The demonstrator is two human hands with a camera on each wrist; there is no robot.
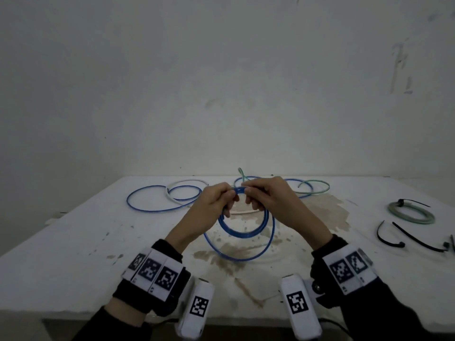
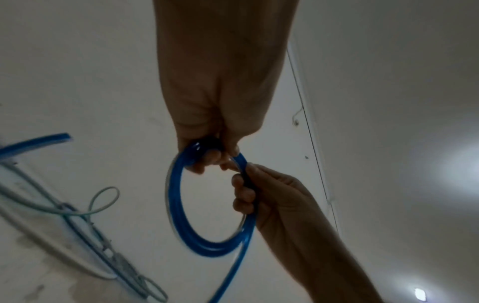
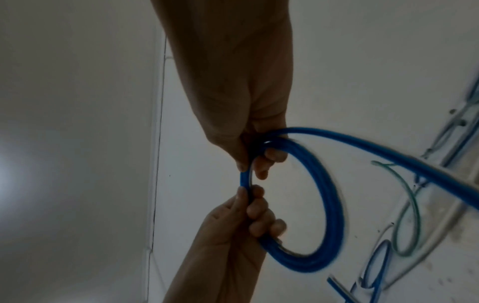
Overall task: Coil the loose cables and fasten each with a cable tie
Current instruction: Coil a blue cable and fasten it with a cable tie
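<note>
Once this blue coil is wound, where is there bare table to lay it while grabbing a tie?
Bare: the table front left, nearer than the loose blue cable. Crowded: far edge with loose cables; right side with the tied green coil and black cable ties.

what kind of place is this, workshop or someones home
Probably a bare workroom or makeshift test bench; it could be in a home. A stained white table stands against a scuffed, plain wall, holding only loose cables and black cable ties.
</note>
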